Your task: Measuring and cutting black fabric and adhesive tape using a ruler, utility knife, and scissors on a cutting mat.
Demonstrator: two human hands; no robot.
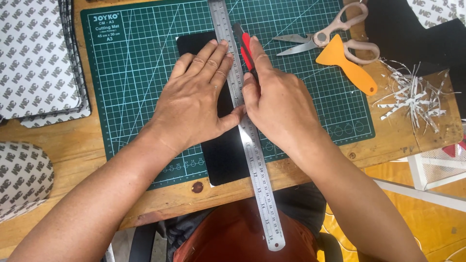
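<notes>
A long steel ruler (257,179) lies lengthwise over a black sheet (225,155) on the green cutting mat (136,82). My left hand (196,99) presses flat on the black sheet, its fingers holding down the ruler's left edge. My right hand (276,99) grips a red and black utility knife (246,48), with the blade end pointing away from me along the ruler's right edge. The forefinger rests along the top of the knife. The two hands touch at the ruler.
Scissors (323,38) and an orange plastic scraper (347,65) lie at the mat's far right. Thin white paper strips (412,97) are piled on the wooden table (58,140) to the right. Stacks of patterned white sheets (34,58) sit at the left. Black material (412,34) is at the top right.
</notes>
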